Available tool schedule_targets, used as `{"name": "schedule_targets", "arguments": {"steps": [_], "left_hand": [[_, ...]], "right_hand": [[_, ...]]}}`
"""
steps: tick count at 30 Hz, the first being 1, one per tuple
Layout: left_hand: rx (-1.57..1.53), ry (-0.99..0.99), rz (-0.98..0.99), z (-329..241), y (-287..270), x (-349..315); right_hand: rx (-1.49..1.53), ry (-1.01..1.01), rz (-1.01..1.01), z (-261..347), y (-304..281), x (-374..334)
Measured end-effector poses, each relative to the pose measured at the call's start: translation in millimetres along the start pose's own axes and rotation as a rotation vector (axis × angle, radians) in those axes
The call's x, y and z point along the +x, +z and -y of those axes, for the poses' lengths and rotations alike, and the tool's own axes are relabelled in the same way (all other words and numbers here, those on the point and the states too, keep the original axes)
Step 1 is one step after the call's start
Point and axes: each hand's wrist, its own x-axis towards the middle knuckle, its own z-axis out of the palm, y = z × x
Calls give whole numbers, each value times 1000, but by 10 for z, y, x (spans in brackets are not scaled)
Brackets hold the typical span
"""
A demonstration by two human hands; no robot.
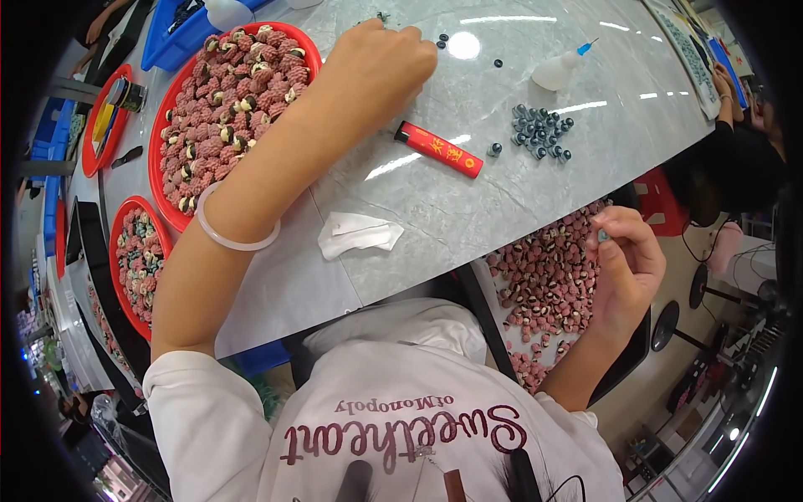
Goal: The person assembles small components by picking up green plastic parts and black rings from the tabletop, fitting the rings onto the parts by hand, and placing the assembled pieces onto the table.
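Observation:
My left hand [381, 63] is at the far side of the grey marbled table [360, 184], back of the hand up, fingers curled under and hidden. Just beyond its knuckles shows a small dark green bit [383, 16]. A pale bangle [230, 230] circles the left forearm. Out at the right, my right hand [629, 268] pinches a small teal piece [603, 235] between thumb and fingertip. Below it lies a tray full of small pink, ridged pieces [544, 276] with dark and cream parts. Small black rings [442, 40] lie right of my left hand.
A red basket [159, 159] heaped with similar pink pieces stands left, a smaller red basket [117, 251] nearer. On the table are a red lighter-like tube [439, 150], a crumpled white tissue [360, 234], a blue-tipped squeeze bottle [556, 71] and a cluster of dark glossy beads [539, 132].

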Motion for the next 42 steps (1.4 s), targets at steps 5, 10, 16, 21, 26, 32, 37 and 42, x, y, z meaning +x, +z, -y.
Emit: {"name": "schedule_targets", "arguments": {"steps": [5, 10, 16, 21, 26, 32, 37, 42], "left_hand": [[-30, -54, 17, 60, 24, -13], [-60, 5, 39, 94, -140, 7], [-957, -232, -102, -406, -898, -266], [-1168, -303, -330, -757, -988, -699], [-1073, -362, -533, -918, -889, -880], [-1000, -369, -619, -1034, -841, -945], [-976, -376, -629, -1058, -849, -944], [-1282, -383, -653, -1040, -828, -950]], "right_hand": [[74, 18, 48, -30, 111, 38], [102, 8, 65, -39, 170, 52], [395, 8, 129, 70, 589, 157], [460, 74, 282, 202, 961, 141], [487, 78, 271, 208, 1074, 70], [380, 54, 286, 228, 1092, -19], [464, 95, 245, 228, 1159, -48], [509, 87, 214, 213, 1209, -95]]}}
